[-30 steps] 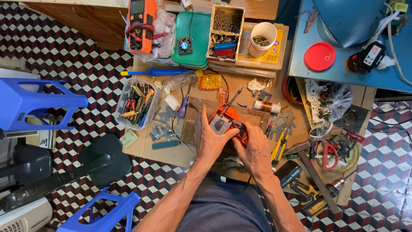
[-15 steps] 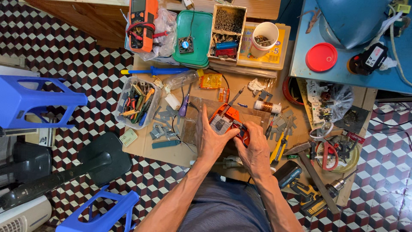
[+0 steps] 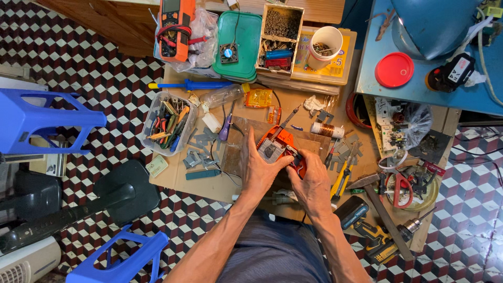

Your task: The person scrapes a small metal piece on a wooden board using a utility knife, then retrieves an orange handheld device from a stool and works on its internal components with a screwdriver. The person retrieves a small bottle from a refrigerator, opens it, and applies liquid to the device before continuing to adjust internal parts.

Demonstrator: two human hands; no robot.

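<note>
Head view, looking straight down on a cluttered wooden workbench (image 3: 178, 183). Both hands meet at the centre on a small orange plastic device with a grey metal face (image 3: 277, 148). The left hand (image 3: 260, 170) cups it from the near-left side, thumb across its grey face; the right hand (image 3: 313, 182) closes on its near-right edge, fingers curled tight around the part. The device rests just above a dark brown board lying on the bench.

Packages and labels: beyond the grip, a small orange-yellow printed packet (image 3: 260, 97) lies flat; farther off, a yellow flat box with a printed lid (image 3: 335, 71) lies beneath a white paper cup (image 3: 326, 46) holding small metal pieces. Far right of the grip, a round red plastic lid (image 3: 394, 69) sits on a blue surface, beside a black unit bearing a white label (image 3: 455, 71).

Containers: left of the grip, a clear plastic tub (image 3: 168, 124) holds assorted hand tools with coloured handles. Beyond it, a green rectangular tray (image 3: 236, 46) carries a small black fan. Beside the tray, a wooden divided box (image 3: 279, 39) holds dark loose hardware in one compartment and blue and red items in the nearer ones. A clear plastic bag (image 3: 201, 36) sits next to an orange multimeter (image 3: 175, 23).
</note>
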